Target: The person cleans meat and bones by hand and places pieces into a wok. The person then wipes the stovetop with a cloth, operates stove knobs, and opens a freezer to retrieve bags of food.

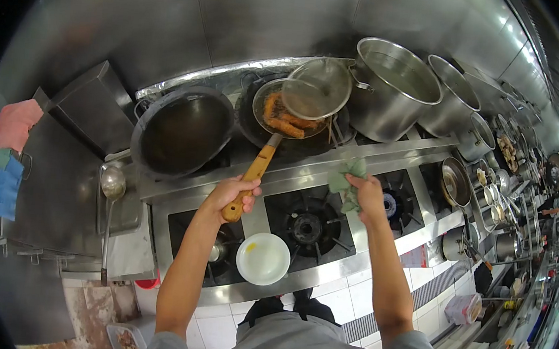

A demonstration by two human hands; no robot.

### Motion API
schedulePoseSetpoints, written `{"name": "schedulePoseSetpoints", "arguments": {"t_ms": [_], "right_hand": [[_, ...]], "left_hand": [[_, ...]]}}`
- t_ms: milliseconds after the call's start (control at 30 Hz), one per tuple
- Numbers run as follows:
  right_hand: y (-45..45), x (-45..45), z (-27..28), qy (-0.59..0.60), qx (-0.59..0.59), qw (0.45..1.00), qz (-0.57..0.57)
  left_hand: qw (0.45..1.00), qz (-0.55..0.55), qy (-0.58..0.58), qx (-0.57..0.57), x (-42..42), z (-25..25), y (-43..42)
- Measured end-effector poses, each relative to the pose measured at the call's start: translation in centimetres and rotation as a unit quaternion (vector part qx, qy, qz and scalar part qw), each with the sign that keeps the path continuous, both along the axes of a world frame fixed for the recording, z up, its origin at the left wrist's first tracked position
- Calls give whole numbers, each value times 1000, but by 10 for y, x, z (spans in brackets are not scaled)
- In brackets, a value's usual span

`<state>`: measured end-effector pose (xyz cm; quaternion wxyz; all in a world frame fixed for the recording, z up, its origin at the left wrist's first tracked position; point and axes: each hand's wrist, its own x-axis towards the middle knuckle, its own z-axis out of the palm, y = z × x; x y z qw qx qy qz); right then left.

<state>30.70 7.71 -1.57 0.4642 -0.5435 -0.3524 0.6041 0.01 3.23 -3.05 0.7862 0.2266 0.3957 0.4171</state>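
Observation:
My left hand (pixel 241 194) is wrapped round the wooden handle (pixel 259 163) of a strainer. The strainer's round mesh holds orange-brown fried pieces (pixel 287 123) over a dark wok (pixel 250 129) at the back of the stove. A second mesh strainer (pixel 327 85) overlaps its right side. My right hand (pixel 366 192) grips a green cloth (pixel 347 185) above the stove's front ledge, between two burners. Below my left hand, a white bowl (pixel 263 259) with a small yellow spot inside sits at the stove's front.
A large dark wok (pixel 183 133) stands back left. Tall steel pots (pixel 393 95) line the back right. A ladle (pixel 113 183) rests on a tray at the left. Burners (pixel 306 227) lie in front. Pink and blue cloths (pixel 1 183) hang far left.

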Motion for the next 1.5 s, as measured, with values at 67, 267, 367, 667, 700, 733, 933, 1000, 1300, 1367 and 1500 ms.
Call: {"name": "schedulePoseSetpoints", "arguments": {"t_ms": [67,267,367,667,700,733,933,1000,1300,1367,1500], "right_hand": [[5,-8,-19,40,-7,999,-2],[23,-29,-89,240,-109,965,20],[20,-50,-96,226,-116,967,20],[-8,-54,-104,45,-111,988,99],[-19,-47,-105,52,-94,992,61],[-33,-38,-102,67,-93,993,38],[-135,46,-119,136,-30,984,-115],[-173,90,-127,-210,16,973,-96],[-151,214,-206,-417,23,879,-228],[-141,223,-224,-451,2,871,-195],[-162,242,-241,-410,-78,909,16]], "left_hand": [[1000,-1,-14,1,-1,-7,-1],[999,-2,-44,-12,-4,-11,0],[1000,7,5,0,-2,-16,-1],[998,-27,62,-19,-7,-21,-11],[997,-26,68,-12,-7,-19,-16],[997,-20,75,-7,-8,-17,-21],[996,31,87,8,-18,-6,-63],[981,65,183,6,-28,0,-86],[791,414,429,136,-4,62,-178],[775,451,413,161,67,91,-181],[804,211,456,318,165,97,-184]]}}
